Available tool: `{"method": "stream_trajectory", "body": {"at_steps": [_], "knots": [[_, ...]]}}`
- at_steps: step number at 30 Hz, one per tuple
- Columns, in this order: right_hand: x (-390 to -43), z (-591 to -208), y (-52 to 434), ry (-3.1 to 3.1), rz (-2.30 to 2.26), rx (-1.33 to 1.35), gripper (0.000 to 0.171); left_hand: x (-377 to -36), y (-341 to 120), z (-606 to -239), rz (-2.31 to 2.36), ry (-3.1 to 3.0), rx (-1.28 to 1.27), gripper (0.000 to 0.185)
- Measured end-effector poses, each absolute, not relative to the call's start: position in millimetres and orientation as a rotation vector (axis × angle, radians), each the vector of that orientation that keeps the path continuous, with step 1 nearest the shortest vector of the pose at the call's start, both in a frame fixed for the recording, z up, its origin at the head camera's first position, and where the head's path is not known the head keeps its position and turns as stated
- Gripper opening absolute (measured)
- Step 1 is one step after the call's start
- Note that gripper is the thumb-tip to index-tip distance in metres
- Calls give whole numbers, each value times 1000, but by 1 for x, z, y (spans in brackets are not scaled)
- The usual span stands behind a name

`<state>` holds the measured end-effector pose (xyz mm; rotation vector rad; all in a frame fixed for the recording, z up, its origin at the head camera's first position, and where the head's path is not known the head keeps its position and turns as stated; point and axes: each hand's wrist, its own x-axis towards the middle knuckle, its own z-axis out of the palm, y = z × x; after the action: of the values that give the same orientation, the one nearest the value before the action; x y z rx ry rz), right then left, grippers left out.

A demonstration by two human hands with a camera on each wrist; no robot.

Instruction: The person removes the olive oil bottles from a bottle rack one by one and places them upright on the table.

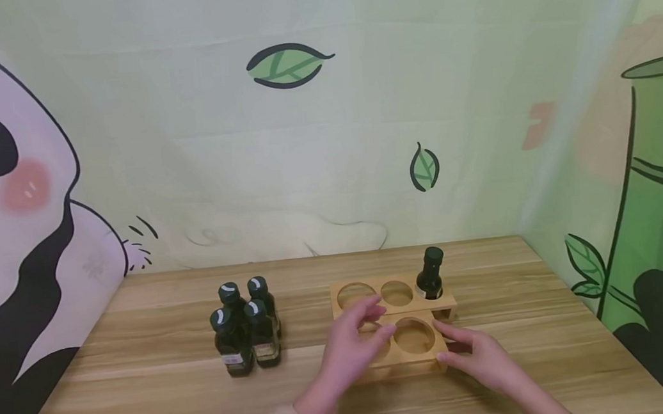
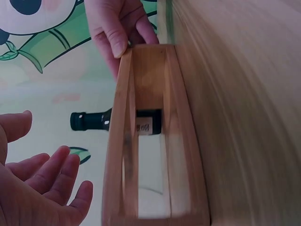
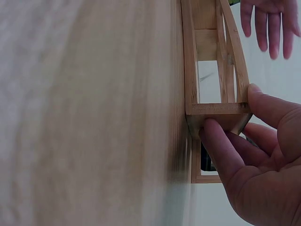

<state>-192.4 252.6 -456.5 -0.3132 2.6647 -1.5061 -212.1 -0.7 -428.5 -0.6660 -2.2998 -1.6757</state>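
Note:
A light wooden bottle rack (image 1: 405,359) with two tiers of round holes stands on the table. My right hand (image 1: 483,357) grips the right end of its front tier; in the right wrist view the thumb (image 3: 268,106) is at the upper edge and fingers press the end panel. My left hand (image 1: 349,337) hovers over the front tier, fingers loosely bent, holding nothing; it hides part of the left front hole. One dark bottle (image 1: 429,280) with a black cap stands upright in the back tier's right hole, and the left wrist view shows its label (image 2: 144,125) below.
Several dark capped bottles (image 1: 264,333) stand grouped on the wood-grain table (image 1: 164,372), left of the rack. Behind the table hangs a pale green backdrop (image 1: 189,146) printed with leaves, a panda and bamboo.

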Motion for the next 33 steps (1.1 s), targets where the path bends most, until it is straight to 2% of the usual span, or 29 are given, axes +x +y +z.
{"method": "stream_trajectory", "body": {"at_steps": [18,33], "knots": [[-191,-456,255,2700,-1482,-395,57,-233,54,-425,-1609,-2408,-670,46],[-194,-458,256,2671,-1505,-421,57,-264,79,-417,-1645,-2408,-538,46]]}}
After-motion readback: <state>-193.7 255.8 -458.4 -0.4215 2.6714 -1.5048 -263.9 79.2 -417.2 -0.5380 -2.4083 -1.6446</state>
